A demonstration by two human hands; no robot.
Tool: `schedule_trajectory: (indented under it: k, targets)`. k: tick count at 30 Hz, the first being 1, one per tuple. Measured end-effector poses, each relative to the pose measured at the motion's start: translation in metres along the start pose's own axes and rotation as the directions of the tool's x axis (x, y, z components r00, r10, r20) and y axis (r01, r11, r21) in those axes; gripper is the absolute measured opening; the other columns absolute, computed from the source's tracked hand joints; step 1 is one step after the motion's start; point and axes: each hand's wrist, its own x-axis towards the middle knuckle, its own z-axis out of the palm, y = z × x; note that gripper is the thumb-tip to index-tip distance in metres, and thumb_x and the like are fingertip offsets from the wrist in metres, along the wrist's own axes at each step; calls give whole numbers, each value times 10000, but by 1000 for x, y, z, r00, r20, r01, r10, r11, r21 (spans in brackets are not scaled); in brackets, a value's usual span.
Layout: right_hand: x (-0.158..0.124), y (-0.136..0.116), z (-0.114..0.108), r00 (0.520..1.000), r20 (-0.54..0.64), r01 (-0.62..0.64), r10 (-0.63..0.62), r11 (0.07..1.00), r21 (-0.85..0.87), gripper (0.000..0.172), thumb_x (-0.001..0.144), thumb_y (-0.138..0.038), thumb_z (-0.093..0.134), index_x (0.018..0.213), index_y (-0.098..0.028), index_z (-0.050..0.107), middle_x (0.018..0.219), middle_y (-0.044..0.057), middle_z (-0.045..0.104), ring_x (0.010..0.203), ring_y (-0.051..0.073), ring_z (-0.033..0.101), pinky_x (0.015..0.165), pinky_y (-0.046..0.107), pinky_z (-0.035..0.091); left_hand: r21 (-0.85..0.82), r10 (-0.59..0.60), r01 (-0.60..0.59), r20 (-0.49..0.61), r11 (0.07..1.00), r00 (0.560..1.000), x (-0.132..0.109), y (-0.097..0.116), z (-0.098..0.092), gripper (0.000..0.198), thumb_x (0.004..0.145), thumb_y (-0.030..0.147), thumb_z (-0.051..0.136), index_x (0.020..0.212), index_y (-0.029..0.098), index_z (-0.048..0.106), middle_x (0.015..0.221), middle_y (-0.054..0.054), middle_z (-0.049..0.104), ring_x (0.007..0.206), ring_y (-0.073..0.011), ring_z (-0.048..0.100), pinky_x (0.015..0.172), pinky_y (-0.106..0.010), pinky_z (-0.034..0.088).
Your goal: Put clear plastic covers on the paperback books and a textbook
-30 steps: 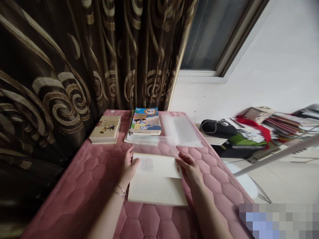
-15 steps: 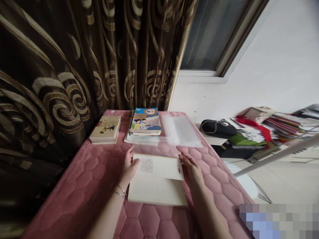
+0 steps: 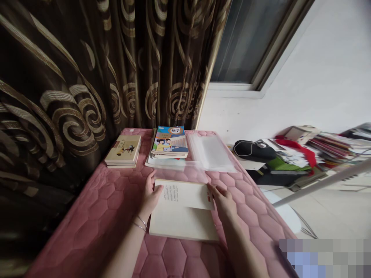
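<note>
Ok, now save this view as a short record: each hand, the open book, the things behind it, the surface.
Left hand: at the open book's left edge, thumb on it
Right hand: at its right edge, beside the printed flap
Open book: lying flat, pale pages
Back left: tan-covered book stack
Back middle: blue-topped book stack
Back right: clear plastic sheets
Surface: pink, quilted

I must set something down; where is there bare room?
The pink quilted surface is bare between the stacked beige books and the left hand, and right of the right hand. Crowded: between hands, cream paper book; far end, blue textbook, clear plastic sheets.
</note>
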Motion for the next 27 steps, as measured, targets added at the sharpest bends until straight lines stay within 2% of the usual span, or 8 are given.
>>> schedule_trajectory:
  k: [3,6,11,15,19,24,27]
  targets:
    - [-3,0,3,999,-53,-9,6,998,-67,392,650,-580,539,536,-210,478,481,-25,445,511,137,416,490,246,312,-5,3,-3,12,1000,1000,0,1,0,639,746,255,649,1334,179,411,1309,-141,559,1211,-243,527,1012,-366,401]
    - [-1,4,6,997,-75,10,-14,999,-49,389,682,-592,500,561,-222,479,492,-22,471,518,151,436,485,254,315,2,8,-8,3,1000,1000,0,0,1,631,748,260,642,1331,182,413,1295,-137,566,1209,-246,528,1013,-373,401]
    - [6,7,2,999,32,-34,34,999,-4,450,642,-666,488,553,-226,510,531,5,539,539,167,497,503,265,370,6,20,-20,-16,1000,1000,0,-4,1,616,765,275,630,1327,187,395,1272,-145,576,1220,-252,523,1018,-398,400]
    - [11,8,-4,999,42,7,-2,993,-119,371,592,-584,529,568,-215,559,569,18,569,582,181,525,528,272,384,33,41,-40,-24,999,999,1,-5,1,583,777,291,622,1308,192,404,1315,-147,548,1265,-252,487,1033,-393,390]
    - [10,9,-2,999,46,36,-27,979,-200,313,609,-511,513,516,-213,540,518,7,535,524,155,481,496,257,344,33,38,-37,-22,999,999,1,-1,1,599,770,293,630,1312,176,404,1344,-161,527,1265,-260,484,1035,-403,389]
    - [8,10,3,997,73,-11,14,999,-47,338,598,-519,562,483,-215,471,442,-37,426,443,107,364,440,235,278,11,11,-11,-19,1000,1000,0,3,1,630,756,296,646,1323,170,405,1328,-156,549,1240,-267,511,1012,-400,416]
    - [7,9,2,997,79,-1,6,998,-60,343,605,-517,576,485,-212,472,440,-40,419,446,104,360,438,233,272,14,6,-6,-17,1000,1000,-1,4,1,626,760,298,641,1322,161,401,1286,-160,582,1214,-269,536,1001,-409,427]
